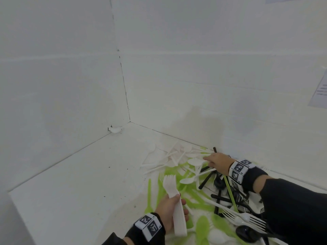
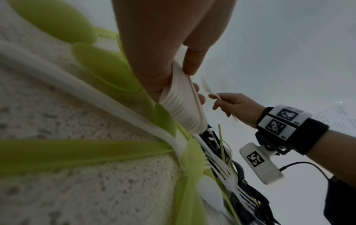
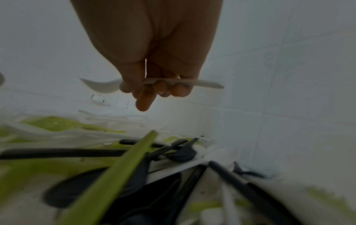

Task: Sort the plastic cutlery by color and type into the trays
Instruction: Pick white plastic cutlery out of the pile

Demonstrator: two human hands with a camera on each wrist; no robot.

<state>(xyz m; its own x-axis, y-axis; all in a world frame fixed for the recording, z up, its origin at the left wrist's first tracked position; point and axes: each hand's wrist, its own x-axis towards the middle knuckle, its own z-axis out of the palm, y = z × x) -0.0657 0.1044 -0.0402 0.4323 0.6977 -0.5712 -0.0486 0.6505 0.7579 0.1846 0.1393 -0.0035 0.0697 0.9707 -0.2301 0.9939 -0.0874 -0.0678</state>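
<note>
cutlery (image 1: pixel 194 195): smooth plastic | tabletop (image 2: pixel 96 190): rough, speckled, matt

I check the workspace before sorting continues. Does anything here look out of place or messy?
Yes. The cutlery, white, green and black, lies mixed in a loose heap on the table by the wall, and no tray is in view. The left hand holds stacked white forks; the right hand holds a white spoon.

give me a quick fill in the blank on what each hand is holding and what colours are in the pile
1. The left hand grips a stack of white ____, tines up.
2. The right hand pinches one white ____ by its handle.
3. The loose cutlery pile mixes white, black and ____ pieces.
4. Both hands wear wristbands printed with black-and-white ____.

Missing words: forks; spoon; green; markers
</note>
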